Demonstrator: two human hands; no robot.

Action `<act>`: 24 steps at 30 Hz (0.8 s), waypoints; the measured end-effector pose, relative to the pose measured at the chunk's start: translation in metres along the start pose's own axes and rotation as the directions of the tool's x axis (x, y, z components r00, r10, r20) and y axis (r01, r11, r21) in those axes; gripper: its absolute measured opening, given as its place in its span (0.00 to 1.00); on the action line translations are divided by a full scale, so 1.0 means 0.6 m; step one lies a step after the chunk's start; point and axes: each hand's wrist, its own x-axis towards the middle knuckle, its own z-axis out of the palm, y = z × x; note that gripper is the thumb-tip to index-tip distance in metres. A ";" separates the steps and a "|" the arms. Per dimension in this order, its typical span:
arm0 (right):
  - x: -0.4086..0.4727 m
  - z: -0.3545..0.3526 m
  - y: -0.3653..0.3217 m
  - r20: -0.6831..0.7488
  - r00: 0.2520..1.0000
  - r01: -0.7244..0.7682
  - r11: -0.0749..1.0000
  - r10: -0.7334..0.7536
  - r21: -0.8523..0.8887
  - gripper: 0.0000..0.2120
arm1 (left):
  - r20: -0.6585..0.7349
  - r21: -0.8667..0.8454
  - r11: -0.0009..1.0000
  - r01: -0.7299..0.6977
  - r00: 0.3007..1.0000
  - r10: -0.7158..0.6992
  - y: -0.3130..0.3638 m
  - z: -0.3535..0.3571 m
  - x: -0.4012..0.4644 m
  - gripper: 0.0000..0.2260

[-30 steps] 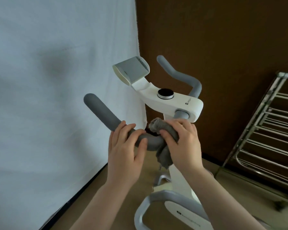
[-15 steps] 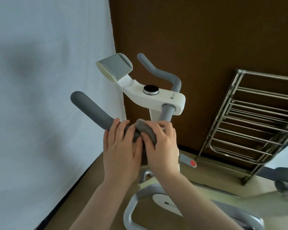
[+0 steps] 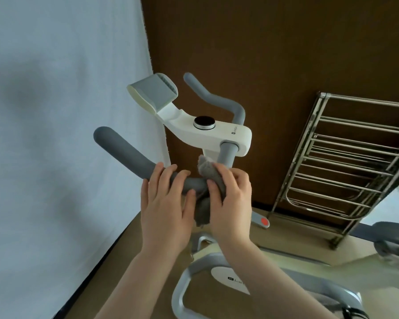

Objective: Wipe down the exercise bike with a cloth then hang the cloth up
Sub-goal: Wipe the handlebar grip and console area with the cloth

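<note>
The white exercise bike (image 3: 219, 137) stands in front of me, with a grey left handlebar (image 3: 124, 150) and a grey right handlebar (image 3: 214, 100). A black round knob (image 3: 204, 122) sits on its console, and a grey tablet holder (image 3: 152, 90) rises behind. My left hand (image 3: 166, 206) grips the left handlebar at its bend. Just right of it, my right hand (image 3: 230, 199) holds a grey cloth (image 3: 209, 178) wrapped round the same bar near the stem. A tail of cloth hangs below the bar.
A metal drying rack (image 3: 346, 162) stands to the right against the brown wall (image 3: 263, 42). A white sheet (image 3: 55, 134) hangs on the left. The bike's grey frame base (image 3: 189, 279) and saddle (image 3: 392, 236) lie low at right. A red-tipped lever (image 3: 262, 221) sticks out by the stem.
The view has swung right, bringing the rack into view. My right hand slid the cloth left along the bar against my left hand, then back right toward the stem.
</note>
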 end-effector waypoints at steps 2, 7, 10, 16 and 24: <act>-0.016 0.003 0.001 0.050 0.987 0.153 0.988 -0.153 -0.006 0.16 | -0.006 -0.011 1.000 0.013 1.000 -0.013 0.002 -0.001 0.000 0.24; 0.035 -0.001 0.029 0.003 0.990 -0.138 0.977 0.140 0.161 0.17 | -0.007 -0.029 0.998 0.057 0.998 -0.058 0.020 -0.007 0.005 0.20; 0.003 -0.002 0.019 -0.005 0.998 0.069 0.988 -0.069 0.136 0.17 | 0.040 -0.020 0.995 0.097 0.995 -0.096 0.044 -0.007 0.016 0.22; 0.084 -0.003 0.088 -0.022 0.990 -0.134 0.979 0.139 0.153 0.17 | 0.141 0.067 0.991 0.117 0.982 -0.125 0.096 0.019 0.031 0.20; 0.127 0.003 0.124 0.079 0.989 -0.142 0.947 0.124 0.289 0.17 | 0.062 0.137 0.971 0.198 0.976 -0.208 0.134 0.038 0.055 0.11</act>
